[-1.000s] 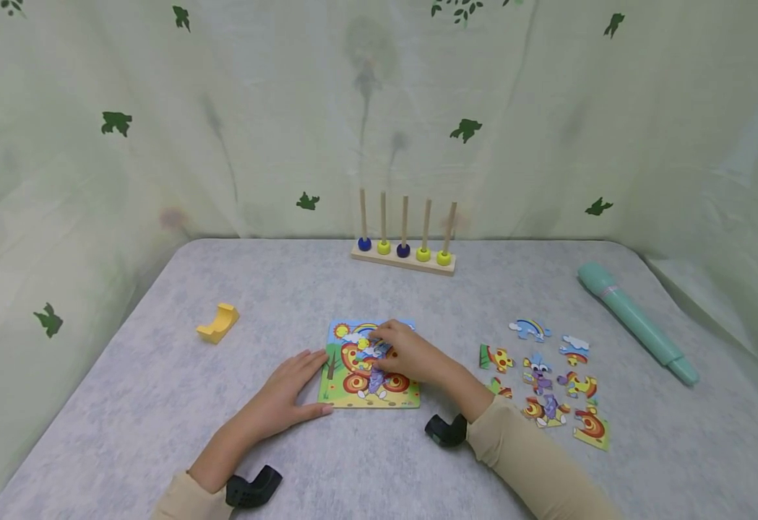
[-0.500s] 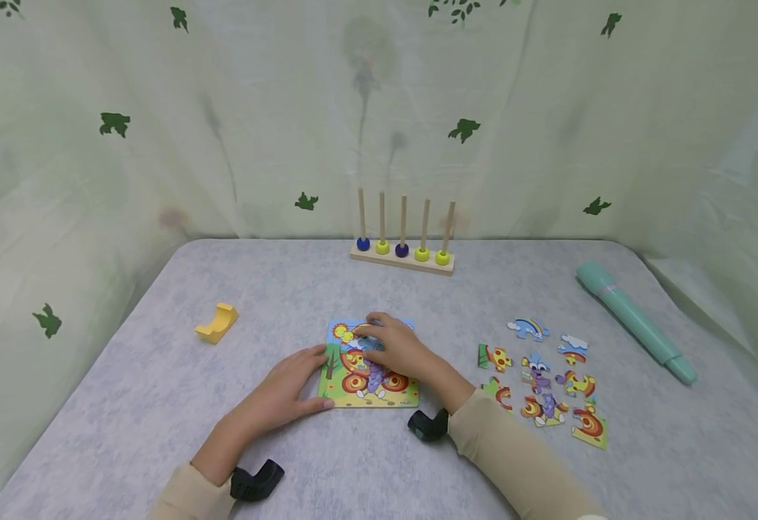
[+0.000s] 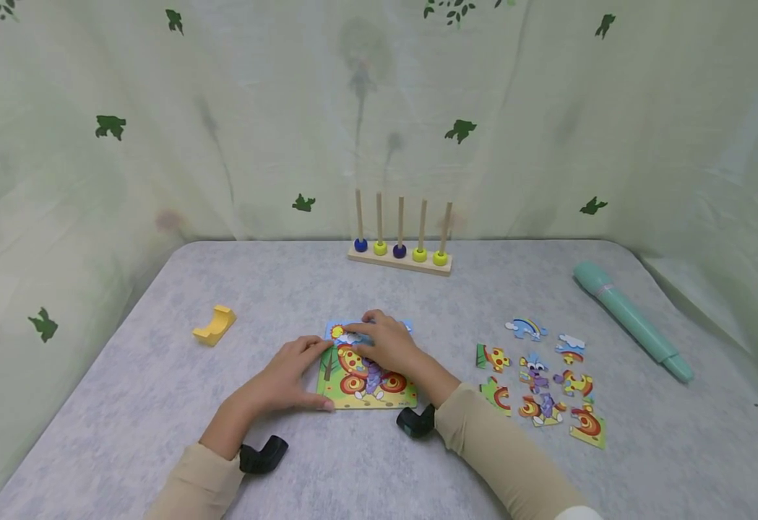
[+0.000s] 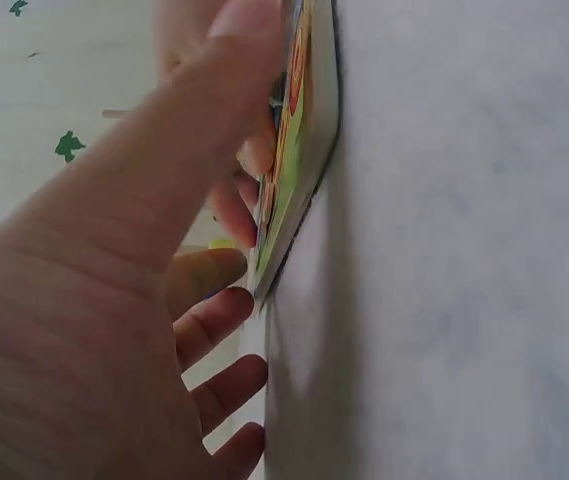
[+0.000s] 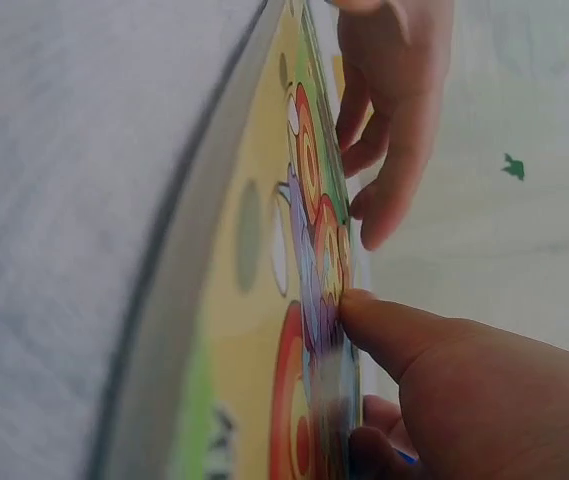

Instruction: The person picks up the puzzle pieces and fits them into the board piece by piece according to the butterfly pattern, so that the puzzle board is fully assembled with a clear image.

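Observation:
A colourful butterfly jigsaw board lies flat at the middle of the table. My right hand reaches over its upper part and holds a puzzle piece with a sun at the upper left corner, thumb and fingers spread across it. Much of the piece is hidden under the fingers. In the right wrist view, the thumb touches the printed surface. My left hand rests along the board's left side, thumb near the lower left corner and fingertips by the upper left. Its fingers look relaxed in the left wrist view.
Several loose puzzle pieces lie to the right of the board. A teal microphone-shaped object lies at the far right. A wooden peg stand with beads stands at the back, and a yellow curved block lies at the left.
My right hand has moved left with the sun piece, which now covers the sun printed at the board's upper left corner. My left fingertips have shifted slightly up toward that corner.

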A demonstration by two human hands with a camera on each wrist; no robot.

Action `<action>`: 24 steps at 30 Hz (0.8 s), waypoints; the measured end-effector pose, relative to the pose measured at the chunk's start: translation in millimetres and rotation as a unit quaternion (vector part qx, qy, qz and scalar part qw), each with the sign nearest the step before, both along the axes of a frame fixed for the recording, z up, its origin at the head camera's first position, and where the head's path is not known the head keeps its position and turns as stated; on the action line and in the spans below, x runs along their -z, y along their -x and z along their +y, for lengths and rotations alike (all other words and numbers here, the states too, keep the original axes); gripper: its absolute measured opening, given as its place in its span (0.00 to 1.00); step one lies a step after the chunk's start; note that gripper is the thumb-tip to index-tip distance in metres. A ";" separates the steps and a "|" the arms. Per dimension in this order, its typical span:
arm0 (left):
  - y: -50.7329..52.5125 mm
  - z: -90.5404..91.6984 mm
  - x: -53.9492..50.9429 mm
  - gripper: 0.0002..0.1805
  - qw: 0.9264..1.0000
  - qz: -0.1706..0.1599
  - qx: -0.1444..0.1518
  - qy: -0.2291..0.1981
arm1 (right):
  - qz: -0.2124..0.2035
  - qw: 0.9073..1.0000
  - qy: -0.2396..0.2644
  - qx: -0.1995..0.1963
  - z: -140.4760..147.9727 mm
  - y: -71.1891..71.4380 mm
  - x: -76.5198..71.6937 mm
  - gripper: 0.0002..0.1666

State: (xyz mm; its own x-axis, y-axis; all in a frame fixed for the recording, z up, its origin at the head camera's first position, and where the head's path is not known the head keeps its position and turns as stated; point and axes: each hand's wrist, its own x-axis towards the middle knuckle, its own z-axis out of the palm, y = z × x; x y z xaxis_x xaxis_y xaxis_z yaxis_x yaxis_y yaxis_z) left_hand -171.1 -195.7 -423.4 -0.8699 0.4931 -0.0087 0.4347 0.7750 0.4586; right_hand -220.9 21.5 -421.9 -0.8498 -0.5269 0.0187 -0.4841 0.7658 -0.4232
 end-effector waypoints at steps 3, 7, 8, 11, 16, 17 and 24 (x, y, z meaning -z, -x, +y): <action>3.1 2.4 0.8 0.53 1.000 0.008 -0.005 -0.002 | 0.001 1.000 -0.006 0.003 -1.0 -1.2 -1.4 0.26; 5.2 5.2 2.4 0.51 1.000 0.017 -0.012 -0.002 | -0.008 1.000 -0.005 -0.002 -0.2 -1.6 -2.9 0.28; 5.3 5.4 2.9 0.51 1.000 0.017 -0.015 -0.002 | -0.019 1.000 -0.002 -0.005 0.8 -1.6 -3.5 0.29; 5.3 4.9 4.9 0.52 1.000 0.013 -0.023 0.000 | -0.068 0.997 0.028 -0.010 5.5 -1.0 -7.3 0.34; 4.6 2.9 7.0 0.52 0.999 0.006 -0.031 -0.004 | -0.125 0.989 0.075 -0.012 20.8 -4.7 -21.2 0.39; 4.7 2.6 7.4 0.52 0.999 0.005 -0.031 -0.004 | -0.124 0.989 0.080 -0.014 25.0 -6.3 -25.4 0.40; 4.8 1.5 8.7 0.54 0.999 0.003 -0.037 -0.007 | -0.042 0.990 0.137 -0.007 71.2 -17.9 -54.4 0.40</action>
State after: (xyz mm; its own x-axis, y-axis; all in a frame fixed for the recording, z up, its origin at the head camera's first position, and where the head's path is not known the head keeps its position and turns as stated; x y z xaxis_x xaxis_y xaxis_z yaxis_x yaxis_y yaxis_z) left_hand -175.9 -194.2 -432.1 -0.9043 0.4268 0.0022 0.3783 0.7991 0.4673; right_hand -203.1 92.8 -367.6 -0.8469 -0.5237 0.0918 -0.4479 0.6097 -0.6540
